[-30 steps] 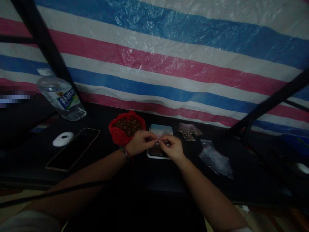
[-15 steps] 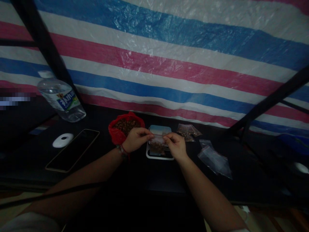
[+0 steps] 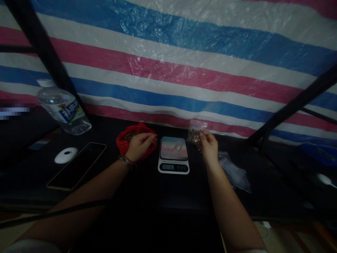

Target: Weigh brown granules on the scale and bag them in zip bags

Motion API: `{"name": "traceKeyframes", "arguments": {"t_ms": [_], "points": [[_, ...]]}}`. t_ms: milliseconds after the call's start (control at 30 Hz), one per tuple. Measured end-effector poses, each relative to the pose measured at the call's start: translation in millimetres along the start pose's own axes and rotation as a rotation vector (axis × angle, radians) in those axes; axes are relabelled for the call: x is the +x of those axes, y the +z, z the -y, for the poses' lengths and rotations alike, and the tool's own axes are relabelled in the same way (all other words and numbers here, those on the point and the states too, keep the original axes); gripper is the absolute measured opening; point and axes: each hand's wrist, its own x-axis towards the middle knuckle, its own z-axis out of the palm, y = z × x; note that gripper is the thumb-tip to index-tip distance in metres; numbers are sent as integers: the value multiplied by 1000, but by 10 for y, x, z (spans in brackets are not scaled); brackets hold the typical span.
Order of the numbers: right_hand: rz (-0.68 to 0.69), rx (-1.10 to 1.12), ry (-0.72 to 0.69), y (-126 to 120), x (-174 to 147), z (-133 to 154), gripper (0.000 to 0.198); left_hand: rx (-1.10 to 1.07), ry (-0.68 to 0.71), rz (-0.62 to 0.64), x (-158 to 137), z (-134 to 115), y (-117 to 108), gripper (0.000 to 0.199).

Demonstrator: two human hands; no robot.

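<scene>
In the head view my right hand [image 3: 210, 146] pinches a small clear zip bag [image 3: 195, 134] of brown bits, held upright behind and right of the scale. The filled bags at that spot are mostly hidden behind my hand. My left hand [image 3: 140, 146] hovers over the near right part of a red bag [image 3: 122, 146] of brown pieces, its fingers loosely stretched and nothing visible in them. Between my hands lies a white digital scale [image 3: 173, 153] with a shiny reflecting plate and a lit display too small to read. Flat clear zip bags [image 3: 235, 172] lie beside my right forearm.
A large clear bottle [image 3: 64, 109] stands at the back left. In front of it lie a white oval case [image 3: 65, 155] and a phone [image 3: 77, 167]. Striped plastic sheeting [image 3: 168, 77] hangs behind the black table, with dark frame bars [image 3: 286, 109] at both sides.
Both hands held the filled zip bag over the scale. My left hand has let go and moved left; my right hand has carried the bag right and back, uncovering the scale.
</scene>
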Motion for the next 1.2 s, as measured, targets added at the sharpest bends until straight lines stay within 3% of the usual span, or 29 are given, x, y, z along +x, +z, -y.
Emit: {"name": "traceKeyframes", "arguments": {"t_ms": [167,300,400,633,767,867,1033,1200], "points": [[36,-511,157,-258,236,-387,49,268,30,88,60,122,-64,36],[22,-759,172,-339,235,-402,45,358,61,145,63,140,-52,36],[-25,-742,119,-390,231,-322,39,438,69,169,71,114,-61,39],[46,-718,3,-505,178,-243,35,805,31,261,213,155,-308,48],[32,-651,-95,-317,99,-244,33,930,-30,272,318,291,-559,42],[112,-554,-188,-114,12,-225,33,954,-54,321,348,370,-659,39],[334,-435,-332,91,-132,-129,38,890,-14,359,293,400,-519,43],[446,-448,-388,161,-185,-12,49,881,36,422,234,408,-294,61]]}}
